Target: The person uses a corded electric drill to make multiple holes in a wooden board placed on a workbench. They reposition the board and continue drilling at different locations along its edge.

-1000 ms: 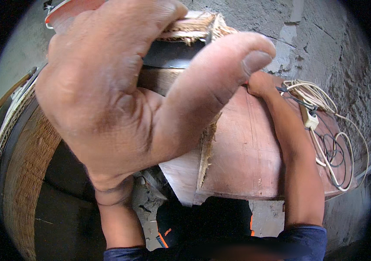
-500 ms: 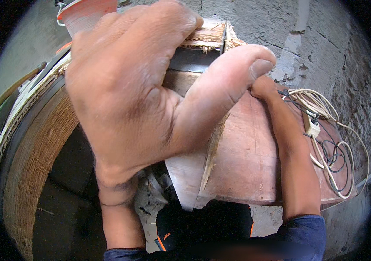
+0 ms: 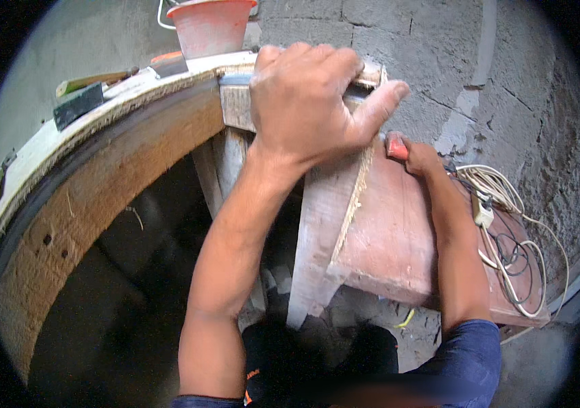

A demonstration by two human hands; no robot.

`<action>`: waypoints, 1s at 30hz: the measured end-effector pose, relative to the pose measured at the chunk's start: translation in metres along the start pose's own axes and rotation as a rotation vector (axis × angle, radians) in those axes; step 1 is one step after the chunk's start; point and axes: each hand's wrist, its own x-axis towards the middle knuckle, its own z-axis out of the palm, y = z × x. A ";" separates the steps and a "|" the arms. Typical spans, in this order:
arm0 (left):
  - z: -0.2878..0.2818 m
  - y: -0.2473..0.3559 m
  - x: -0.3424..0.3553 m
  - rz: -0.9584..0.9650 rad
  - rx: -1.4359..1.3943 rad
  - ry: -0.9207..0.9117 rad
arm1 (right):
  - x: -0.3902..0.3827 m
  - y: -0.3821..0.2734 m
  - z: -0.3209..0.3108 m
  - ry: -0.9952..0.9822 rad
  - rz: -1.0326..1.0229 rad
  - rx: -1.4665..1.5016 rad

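Observation:
My left hand [image 3: 307, 102] lies over the end of a curved, white-topped wooden counter [image 3: 174, 76]. Its fingers bend over the top edge and the thumb stretches out to the right; it grips nothing that I can see. At the right, my right hand [image 3: 424, 158] is closed round a small red-orange tool [image 3: 396, 146], whose kind I cannot make out. That hand is low over a reddish wooden panel [image 3: 392, 224]. A pale board with a rough, splintered edge [image 3: 327, 217] stands between the panel and my left forearm.
On the counter top stand a red-and-white bucket [image 3: 212, 27], a dark block [image 3: 79, 105] and a wooden-handled tool [image 3: 99, 80]. Coiled cables [image 3: 497, 183] with a white socket block [image 3: 483, 214] lie on the panel's right side. A rough grey wall [image 3: 534, 75] rises behind.
My left hand has gone from close before the camera to the counter's end, farther away. The red-orange tool in my right hand now shows. The view has shifted, revealing more of the counter.

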 end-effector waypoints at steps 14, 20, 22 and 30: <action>-0.004 0.007 0.000 -0.054 -0.048 -0.026 | -0.040 0.004 -0.005 0.046 -0.042 0.062; -0.008 0.004 0.002 -0.003 -0.036 -0.052 | 0.004 0.009 0.017 0.040 0.050 0.067; -0.012 0.004 0.001 -0.002 -0.006 -0.116 | 0.022 0.011 0.022 -0.002 0.067 0.051; -0.009 0.002 0.000 0.002 -0.058 -0.088 | 0.020 0.019 0.016 -0.029 0.015 -0.023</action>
